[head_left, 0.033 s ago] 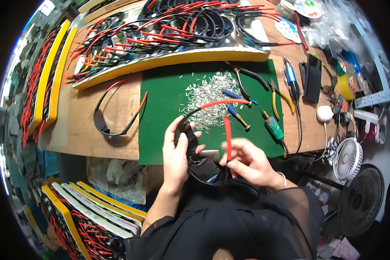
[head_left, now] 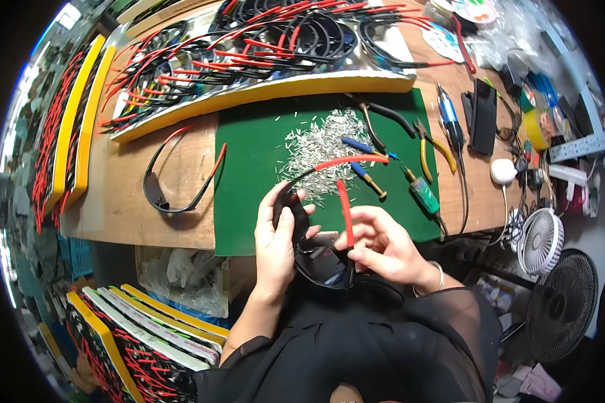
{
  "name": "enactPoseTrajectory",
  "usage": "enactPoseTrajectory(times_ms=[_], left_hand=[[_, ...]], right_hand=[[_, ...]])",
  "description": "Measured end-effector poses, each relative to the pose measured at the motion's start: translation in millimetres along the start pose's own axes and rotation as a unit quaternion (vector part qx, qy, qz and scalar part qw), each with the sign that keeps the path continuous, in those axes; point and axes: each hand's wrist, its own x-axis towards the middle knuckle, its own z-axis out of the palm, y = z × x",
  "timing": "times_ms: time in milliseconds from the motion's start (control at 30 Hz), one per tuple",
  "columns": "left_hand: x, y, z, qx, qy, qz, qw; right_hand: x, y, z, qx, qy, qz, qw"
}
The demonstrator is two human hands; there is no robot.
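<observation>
Between my hands, low over the green mat's (head_left: 249, 161) front edge, is a pair of black sunglasses (head_left: 321, 264) with red temple tips. My left hand (head_left: 275, 243) is closed around the frame at the left lens, and that temple reaches forward over the mat. Thumb and fingers of my right hand (head_left: 388, 250) pinch the other temple near where its red part begins. A heap of small silvery pins (head_left: 316, 153) lies ahead of my hands. Beside it are two blue-handled screwdrivers (head_left: 368, 180). Left of the mat rests a second pair of sunglasses (head_left: 156, 193).
A yellow-edged tray (head_left: 269, 92) full of red-tipped glasses spans the back. Right lie yellow-handled pliers (head_left: 426, 151), black-handled pliers (head_left: 391, 119), a green-handled tool (head_left: 423, 195) and a blue corded tool (head_left: 450, 114). Fans (head_left: 542, 240) stand at far right. More filled trays (head_left: 101, 336) are lower left.
The red-tipped temple in my right hand has tilted and shifted slightly left. Both hands keep their hold on the sunglasses.
</observation>
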Motion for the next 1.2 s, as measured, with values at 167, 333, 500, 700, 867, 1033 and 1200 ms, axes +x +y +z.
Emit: enactPoseTrajectory(times_ms=[167,333,500,700,867,1033,1200], left_hand=[[-1.4,-3.1,-1.6,-0.005,0.001,-0.042,0.999],[2.8,-10.8,-8.1,-0.096,-0.011,-0.112,0.989],[-11.7,-16.3,5.3,-0.128,-0.114,-0.251,0.953],[-13.1,-25.8,11.6,-0.192,-0.087,-0.260,0.942],[-16.6,-24.3,12.7,-0.084,-0.164,-0.274,0.944],[-16.0,-29.2,8.9,-0.182,-0.214,-0.367,0.887],[-27.5,-52.0,5.0,-0.169,-0.203,-0.411,0.873]], right_hand=[[-5.8,-8.8,-7.1,-0.157,-0.120,-0.007,0.980],[-7.3,-29.0,-13.4,-0.257,-0.188,-0.208,0.925],[18.4,-21.6,-22.9,-0.372,0.096,-0.161,0.909],[34.6,-8.3,-12.3,-0.484,-0.016,-0.322,0.813],[35.0,-16.3,-26.6,-0.343,0.068,-0.178,0.920],[35.0,-17.3,-29.0,-0.425,0.044,-0.145,0.893],[35.5,-3.7,-36.5,-0.460,0.022,-0.056,0.886]])
